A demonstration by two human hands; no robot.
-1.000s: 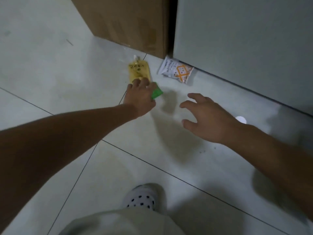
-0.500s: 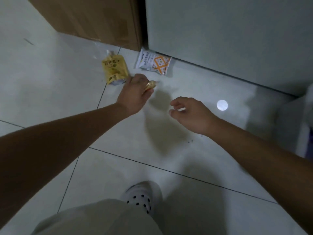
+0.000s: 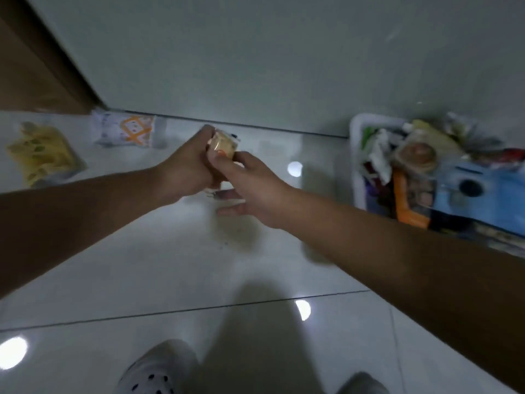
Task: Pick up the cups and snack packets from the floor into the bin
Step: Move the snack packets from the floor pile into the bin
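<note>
My left hand (image 3: 184, 169) grips a small yellowish snack packet (image 3: 224, 143) and holds it above the floor. My right hand (image 3: 252, 186) meets it from the right, thumb and forefinger pinching the packet's lower edge, the other fingers stretched out below. A yellow drink pouch (image 3: 39, 155) lies on the tiles at the far left. A white packet with an orange pattern (image 3: 125, 130) lies beside it against the wall. The white bin (image 3: 355, 155) stands at the right, heaped with wrappers and cups. Motion blur hides the fine detail.
A grey wall (image 3: 284, 66) runs along the back and a brown cabinet (image 3: 31, 72) stands at the far left. My foot in a white perforated clog (image 3: 150, 373) is at the bottom, on glossy white floor tiles (image 3: 142, 265).
My left hand has lifted the small packet off the floor and carried it right. My right hand has closed in and taken hold of it. The view has swung right, revealing the bin.
</note>
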